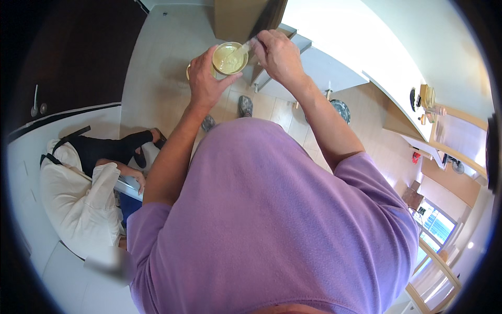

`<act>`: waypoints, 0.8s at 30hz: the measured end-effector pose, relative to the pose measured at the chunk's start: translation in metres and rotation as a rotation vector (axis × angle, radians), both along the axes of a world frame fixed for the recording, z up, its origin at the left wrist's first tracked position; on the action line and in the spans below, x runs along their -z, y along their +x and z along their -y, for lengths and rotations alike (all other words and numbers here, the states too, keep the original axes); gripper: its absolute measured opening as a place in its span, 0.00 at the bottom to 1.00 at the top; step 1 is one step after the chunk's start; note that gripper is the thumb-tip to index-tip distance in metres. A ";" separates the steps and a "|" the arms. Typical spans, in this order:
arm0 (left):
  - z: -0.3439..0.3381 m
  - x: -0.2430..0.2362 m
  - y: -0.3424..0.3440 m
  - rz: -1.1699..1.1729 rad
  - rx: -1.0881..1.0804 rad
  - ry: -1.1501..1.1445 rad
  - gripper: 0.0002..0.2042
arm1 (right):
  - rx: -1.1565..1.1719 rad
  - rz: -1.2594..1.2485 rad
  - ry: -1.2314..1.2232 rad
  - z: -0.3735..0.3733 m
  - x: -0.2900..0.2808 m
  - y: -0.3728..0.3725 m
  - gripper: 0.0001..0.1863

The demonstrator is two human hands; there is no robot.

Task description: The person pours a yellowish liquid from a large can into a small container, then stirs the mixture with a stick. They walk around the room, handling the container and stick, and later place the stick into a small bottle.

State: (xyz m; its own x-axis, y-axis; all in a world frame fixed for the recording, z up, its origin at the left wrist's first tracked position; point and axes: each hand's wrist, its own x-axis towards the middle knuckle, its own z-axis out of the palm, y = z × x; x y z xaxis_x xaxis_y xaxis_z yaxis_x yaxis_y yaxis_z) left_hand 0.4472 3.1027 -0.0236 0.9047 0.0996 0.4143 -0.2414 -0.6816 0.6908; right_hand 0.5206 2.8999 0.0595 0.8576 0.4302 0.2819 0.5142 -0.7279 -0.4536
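Note:
My left hand (pixel 203 78) is wrapped round a small round tub (pixel 215 67), thumb on its near right side and fingers round its left. Pale yellow-green paste (pixel 228 62) coats the inside of the tub. A yellowish rim (pixel 188 72) peeks out left of my left fingers; what it belongs to is hidden. My right hand (pixel 278 54) is closed on a pale, flat stick (pixel 246 48), slightly blurred. Its lower end reaches over the tub's right rim into the paste.
A white counter (pixel 334 31) with cabinet doors (pixel 334 68) stands close by my right arm. At the left, a seated person in white (pixel 78 199) is near my left elbow. Behind them is a dark door (pixel 78 57). A round patterned object (pixel 341 110) lies below my right forearm.

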 end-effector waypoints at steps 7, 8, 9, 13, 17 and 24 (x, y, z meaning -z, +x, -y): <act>0.004 0.011 -0.003 0.031 0.011 -0.040 0.45 | -0.059 -0.038 0.027 -0.006 0.010 -0.009 0.11; 0.003 0.012 -0.003 0.027 0.000 -0.022 0.46 | -0.036 -0.022 0.001 0.000 0.010 -0.007 0.11; 0.003 0.011 -0.004 0.021 -0.005 -0.003 0.46 | -0.007 -0.007 -0.025 0.004 0.010 -0.007 0.11; 0.003 0.010 -0.008 0.014 0.011 -0.034 0.46 | 0.029 0.030 0.075 -0.009 0.014 -0.001 0.11; 0.001 0.008 -0.003 0.033 0.003 -0.019 0.45 | -0.012 -0.033 0.057 -0.021 0.014 -0.010 0.11; -0.007 -0.006 0.003 0.037 -0.003 0.001 0.45 | 0.041 0.044 0.103 -0.025 0.008 0.006 0.11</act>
State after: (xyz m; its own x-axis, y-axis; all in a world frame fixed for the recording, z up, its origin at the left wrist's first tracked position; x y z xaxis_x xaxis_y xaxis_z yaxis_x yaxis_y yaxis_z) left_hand 0.4501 3.1102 -0.0180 0.8885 0.1023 0.4474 -0.2643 -0.6829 0.6810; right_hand 0.5271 2.9251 0.0516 0.8595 0.3619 0.3610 0.5064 -0.6993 -0.5046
